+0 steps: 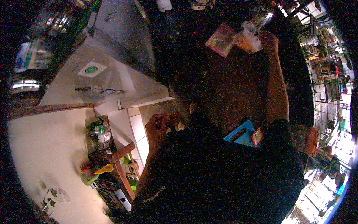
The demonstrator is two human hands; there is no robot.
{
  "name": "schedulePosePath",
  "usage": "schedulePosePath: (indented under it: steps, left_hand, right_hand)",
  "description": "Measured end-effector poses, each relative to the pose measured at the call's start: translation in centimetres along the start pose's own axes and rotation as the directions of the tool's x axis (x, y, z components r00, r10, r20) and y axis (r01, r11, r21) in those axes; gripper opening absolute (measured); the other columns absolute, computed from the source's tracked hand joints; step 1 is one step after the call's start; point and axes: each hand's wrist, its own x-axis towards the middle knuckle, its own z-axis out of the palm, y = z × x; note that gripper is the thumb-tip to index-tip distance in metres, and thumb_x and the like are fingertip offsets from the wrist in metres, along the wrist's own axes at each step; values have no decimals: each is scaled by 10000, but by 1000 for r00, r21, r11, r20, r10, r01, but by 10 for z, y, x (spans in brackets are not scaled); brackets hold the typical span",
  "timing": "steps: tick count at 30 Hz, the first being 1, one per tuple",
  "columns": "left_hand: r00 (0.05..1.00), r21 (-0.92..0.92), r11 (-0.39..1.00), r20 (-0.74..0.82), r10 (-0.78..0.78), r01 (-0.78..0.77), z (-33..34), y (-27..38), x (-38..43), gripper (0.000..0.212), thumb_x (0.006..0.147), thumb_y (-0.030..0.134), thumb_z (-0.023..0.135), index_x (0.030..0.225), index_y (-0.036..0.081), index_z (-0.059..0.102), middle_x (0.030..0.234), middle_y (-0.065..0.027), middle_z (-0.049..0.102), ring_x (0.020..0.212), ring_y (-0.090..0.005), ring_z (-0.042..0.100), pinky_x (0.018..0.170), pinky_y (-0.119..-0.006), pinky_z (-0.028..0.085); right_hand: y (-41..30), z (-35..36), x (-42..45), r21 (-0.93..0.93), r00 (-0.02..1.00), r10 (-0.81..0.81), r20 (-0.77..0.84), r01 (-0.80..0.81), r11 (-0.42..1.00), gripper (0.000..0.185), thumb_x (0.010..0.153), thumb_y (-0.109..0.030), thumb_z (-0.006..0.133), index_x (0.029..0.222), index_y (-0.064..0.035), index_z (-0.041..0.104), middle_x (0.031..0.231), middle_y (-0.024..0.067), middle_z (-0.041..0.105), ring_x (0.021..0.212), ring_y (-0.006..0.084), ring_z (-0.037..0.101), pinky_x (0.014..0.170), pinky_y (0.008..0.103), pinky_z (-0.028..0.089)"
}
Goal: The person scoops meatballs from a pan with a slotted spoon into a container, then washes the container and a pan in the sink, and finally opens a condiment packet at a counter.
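On the dark tabletop (240, 84), my right arm is stretched far forward. My right hand (270, 40) grips a clear plastic bag (251, 35) with something orange inside; shadow hides the fingertips. Touching or close beside the bag lies a flat pink-edged plastic packet (222, 40). Bent near my body, my left hand (160, 124) has curled fingers over the left side of the dark area. Nothing clear shows in it, and dim light hides whether the fingers meet.
Close to my torso is a blue board (240, 134) with a handle slot, beside a small orange-edged packet (257, 137). Left, a pale panel bears a round green sticker (91, 69). Bottles (103, 134) crowd a shelf by the wall (47, 145). A metal grille (327, 84) runs along the right.
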Motion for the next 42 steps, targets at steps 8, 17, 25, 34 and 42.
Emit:
schedulePosePath:
  steps: [8, 17, 25, 34, 42]
  left_hand:
    - [999, 9, 999, 7, -50, 50, -2, 0, -17, 160, 863, 117, 613, 886, -36, 574, 839, -130, 655, 745, -171, 634, 688, -287, 530]
    - [982, -8, 983, 24, -185, 186, -2, 29, 3, 139, 869, 98, 599, 881, -35, 564, 844, -132, 664, 747, -168, 640, 697, -283, 528]
    - [996, -37, 996, 38, -84, 85, 9, 14, 4, 145, 851, 108, 627, 884, -26, 581, 849, -118, 665, 764, -163, 631, 695, -295, 523]
    - [994, 57, 998, 106, -37, 31, 32, 53, 16, 126, 831, 115, 649, 849, -4, 615, 834, -88, 672, 798, -147, 624, 729, -288, 511]
    - [931, -139, 990, 357, 71, -22, 53, 64, 64, 176, 843, 164, 646, 915, 9, 602, 875, -88, 676, 853, -176, 634, 802, -310, 500]
  right_hand:
    - [-57, 18, -98, -128, 972, 39, 230, -10, 992, 160, 812, -127, 561, 935, -53, 631, 816, 65, 651, 691, 143, 593, 592, 316, 475]
    - [-125, 22, -142, 59, 969, -164, 183, 156, 986, 148, 810, -124, 555, 927, -51, 610, 839, 53, 632, 716, 174, 581, 590, 329, 450]
    - [-285, -43, -170, -138, 933, 61, 356, -12, 990, 124, 781, -140, 582, 798, -35, 647, 782, 142, 651, 704, 287, 642, 617, 383, 502]
    - [-277, -43, -183, 11, 719, 186, 670, -259, 966, 145, 802, -160, 593, 838, -39, 663, 771, 143, 648, 688, 273, 655, 616, 376, 513]
    - [-238, -12, -177, 61, 782, -160, 602, 155, 986, 168, 834, -179, 571, 769, -42, 645, 722, 114, 641, 644, 216, 637, 575, 345, 489]
